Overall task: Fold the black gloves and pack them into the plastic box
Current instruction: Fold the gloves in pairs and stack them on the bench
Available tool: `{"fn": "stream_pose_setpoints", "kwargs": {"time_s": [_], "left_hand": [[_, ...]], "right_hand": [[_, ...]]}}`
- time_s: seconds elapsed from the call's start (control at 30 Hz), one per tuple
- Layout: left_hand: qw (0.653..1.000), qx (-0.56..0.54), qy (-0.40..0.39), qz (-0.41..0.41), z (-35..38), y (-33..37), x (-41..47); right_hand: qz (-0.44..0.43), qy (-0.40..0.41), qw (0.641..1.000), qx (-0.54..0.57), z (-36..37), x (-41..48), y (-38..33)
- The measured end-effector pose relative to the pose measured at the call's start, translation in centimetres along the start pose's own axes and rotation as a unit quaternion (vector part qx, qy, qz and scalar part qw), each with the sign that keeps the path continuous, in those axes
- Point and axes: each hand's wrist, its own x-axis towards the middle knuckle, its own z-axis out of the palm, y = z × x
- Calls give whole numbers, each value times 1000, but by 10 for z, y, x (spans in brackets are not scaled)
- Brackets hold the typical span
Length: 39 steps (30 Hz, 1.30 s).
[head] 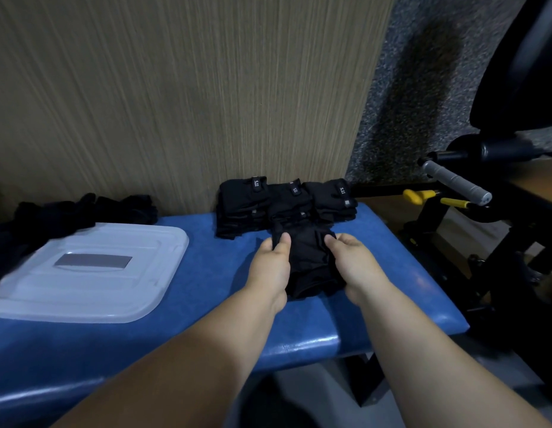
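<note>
A black glove (308, 261) lies on the blue padded bench (206, 273) in the middle of the view. My left hand (273, 267) grips its left edge, thumb on top and fingers tucked into the fabric. My right hand (351, 267) holds the right edge the same way. Just behind it, against the wall, stand stacks of folded black gloves (284, 205) with small white labels. At the left sits the translucent plastic box (89, 273), its lid on, with a grey label on top.
A heap of loose black gloves (67, 214) lies behind the box at the far left. Black exercise equipment with a grey bar (456, 183) and yellow handles (418, 194) stands to the right of the bench. A wood-grain wall rises behind.
</note>
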Motion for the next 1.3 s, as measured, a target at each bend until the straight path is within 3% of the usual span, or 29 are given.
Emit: {"fn": "stream_pose_setpoints", "kwargs": {"time_s": [0.17, 0.3, 0.47, 0.6, 0.73, 0.83, 0.93, 1.17, 1.3], "left_hand": [[997, 63, 20, 49, 2, -6, 4], [975, 184, 48, 114, -1, -7, 5], [874, 413, 83, 244, -6, -10, 1], [807, 483, 28, 338, -11, -11, -1], [754, 593, -51, 277, -13, -12, 0], [709, 666, -87, 215, -15, -13, -1], [678, 706, -97, 178, -17, -13, -4], [666, 726, -83, 148, -19, -13, -8], [687, 703, -83, 163, -21, -14, -8]], "right_hand": [[-74, 59, 988, -119, -3, 6, 4], [-109, 69, 953, -274, -7, 8, 9], [-115, 92, 917, -371, -10, 8, 13], [-168, 100, 880, -433, -13, 5, 10], [-202, 1, 836, -511, -11, 5, 11], [-149, -85, 809, -563, -10, 7, 19], [-114, -111, 791, -591, -10, 9, 23], [-102, -112, 774, -614, -9, 9, 24], [-103, -103, 775, -615, -8, 8, 22]]}}
